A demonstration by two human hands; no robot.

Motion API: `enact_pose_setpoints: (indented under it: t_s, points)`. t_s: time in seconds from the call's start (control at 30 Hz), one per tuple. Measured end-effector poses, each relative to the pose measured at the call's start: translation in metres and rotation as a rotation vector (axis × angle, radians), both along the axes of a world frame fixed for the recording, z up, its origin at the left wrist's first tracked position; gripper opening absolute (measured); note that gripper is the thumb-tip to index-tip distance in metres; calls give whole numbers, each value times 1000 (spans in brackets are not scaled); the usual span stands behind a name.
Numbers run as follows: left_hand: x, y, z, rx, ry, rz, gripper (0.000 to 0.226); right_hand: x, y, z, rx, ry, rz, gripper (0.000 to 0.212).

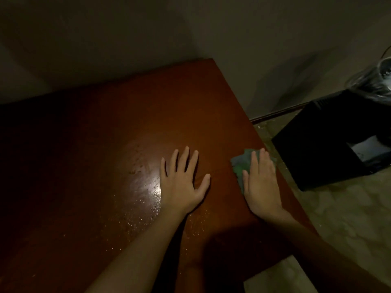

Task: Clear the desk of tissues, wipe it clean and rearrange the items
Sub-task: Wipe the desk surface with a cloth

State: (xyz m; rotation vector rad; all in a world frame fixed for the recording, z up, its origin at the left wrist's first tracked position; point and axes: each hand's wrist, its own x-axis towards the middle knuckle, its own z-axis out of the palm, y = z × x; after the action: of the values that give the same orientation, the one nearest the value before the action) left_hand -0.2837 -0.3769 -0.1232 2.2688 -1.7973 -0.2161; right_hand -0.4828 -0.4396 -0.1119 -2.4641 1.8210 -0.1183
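Observation:
A reddish-brown wooden desk [105, 134] fills the left and middle of the view, shiny with small droplets or specks near its centre. My left hand [182, 180] lies flat on the desk top with its fingers spread. My right hand [261, 182] presses flat on a green-grey cloth [241, 163] close to the desk's right edge. The cloth sticks out past my fingertips and thumb. No tissues are in view.
A black box-shaped object [330, 144] stands on the floor to the right of the desk. A clear plastic bag or container [374, 79] sits behind it at the right edge. Plain walls meet behind the desk. Pale tiled floor [349, 218] lies at lower right.

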Motion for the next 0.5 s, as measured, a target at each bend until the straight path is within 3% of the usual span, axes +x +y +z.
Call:
enact_pose_setpoints:
  t_s: [0.1,0.27,0.4,0.5]
  points:
    - [2,-4,-1,-7,0,30,70,35,-26,-1,22,-10,-25,58]
    - [6,-5,-1,6,16,78,69,36,-9,2,91,78,308,65]
    - [7,-7,1,17,11,85,67,-11,-32,6,71,43,166,65]
    - [13,-17,3,3,-6,120,68,20,-59,1,43,-3,54,70]
